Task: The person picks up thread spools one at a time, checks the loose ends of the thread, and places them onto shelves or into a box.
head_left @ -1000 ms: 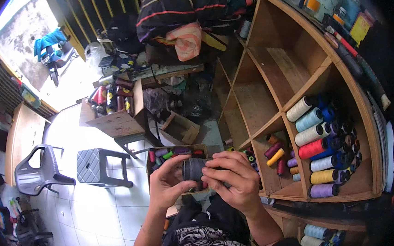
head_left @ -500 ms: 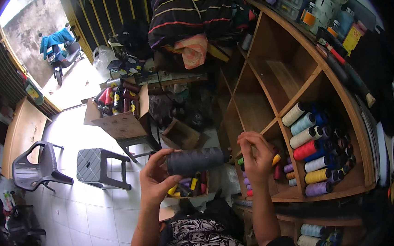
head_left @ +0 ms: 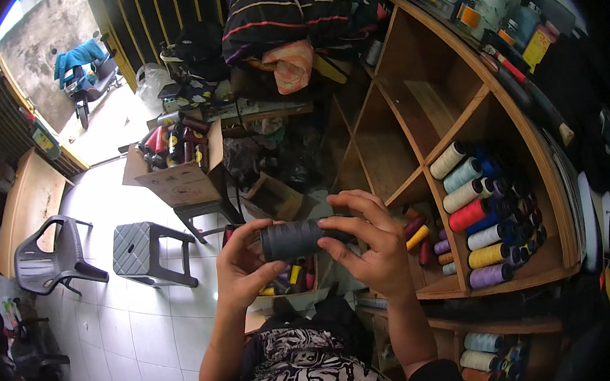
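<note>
A spool of dark grey thread [head_left: 291,241] lies sideways between my two hands, in front of my chest. My left hand [head_left: 243,263] grips its left end, thumb below and fingers above. At the other end my right hand [head_left: 371,244] holds the spool between thumb and fingers, covering that tip. Below the spool is a box [head_left: 310,285] with several yellow, purple and dark red thread spools, partly hidden by my hands. Right of my right hand, a wooden shelf [head_left: 420,179] holds thread spools lying on their sides, among them a red spool [head_left: 468,216] and a yellow spool [head_left: 489,256].
A cardboard box [head_left: 176,184] full of spools stands on a stool at the back left. A grey stool [head_left: 144,253] and a plastic armchair [head_left: 56,260] are on the tiled floor to the left. A striped cloth bundle [head_left: 296,29] lies at the back.
My right hand has come down and left onto the spool's right end; before, it was raised apart from it. My left hand keeps its hold. The view has shifted slightly.
</note>
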A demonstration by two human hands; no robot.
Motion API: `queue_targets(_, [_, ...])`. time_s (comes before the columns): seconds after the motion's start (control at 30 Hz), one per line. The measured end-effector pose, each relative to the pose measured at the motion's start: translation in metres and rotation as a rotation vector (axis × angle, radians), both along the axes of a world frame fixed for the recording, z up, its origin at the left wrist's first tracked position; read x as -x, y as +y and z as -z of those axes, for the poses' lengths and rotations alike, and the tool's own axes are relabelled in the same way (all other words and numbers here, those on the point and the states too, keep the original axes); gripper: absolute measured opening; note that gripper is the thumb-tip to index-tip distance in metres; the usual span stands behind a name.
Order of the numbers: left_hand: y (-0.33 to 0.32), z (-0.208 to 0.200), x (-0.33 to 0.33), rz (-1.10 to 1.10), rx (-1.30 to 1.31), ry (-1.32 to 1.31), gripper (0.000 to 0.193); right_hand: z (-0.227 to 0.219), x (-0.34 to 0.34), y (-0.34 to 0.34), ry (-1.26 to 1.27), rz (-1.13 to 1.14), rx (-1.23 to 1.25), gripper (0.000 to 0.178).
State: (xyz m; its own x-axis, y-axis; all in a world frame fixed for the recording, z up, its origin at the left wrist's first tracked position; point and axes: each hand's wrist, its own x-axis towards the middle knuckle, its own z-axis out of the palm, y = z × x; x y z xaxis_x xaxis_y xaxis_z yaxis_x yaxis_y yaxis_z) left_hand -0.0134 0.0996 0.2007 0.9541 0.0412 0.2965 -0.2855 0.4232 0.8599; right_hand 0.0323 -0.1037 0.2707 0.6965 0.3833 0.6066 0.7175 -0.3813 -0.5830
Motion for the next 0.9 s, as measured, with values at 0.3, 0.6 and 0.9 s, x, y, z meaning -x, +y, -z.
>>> queue_targets(0.3, [-0.002, 0.003, -0.001, -0.078, -0.016, 0.067, 0.061, 0.018, -0.001, -0.002, 0.250, 0.120, -0.332, 0.013])
queue_targets(0.6, [-0.001, 0.011, -0.010, -0.065, 0.186, 0.240, 0.050, 0.041, -0.017, -0.033, 0.174, 0.325, 0.015, 0.026])
queue_targets(0.9, [-0.002, 0.007, -0.012, -0.053, 0.196, 0.238, 0.048, 0.011, -0.013, 0.006, 0.003, 0.077, 0.010, 0.025])
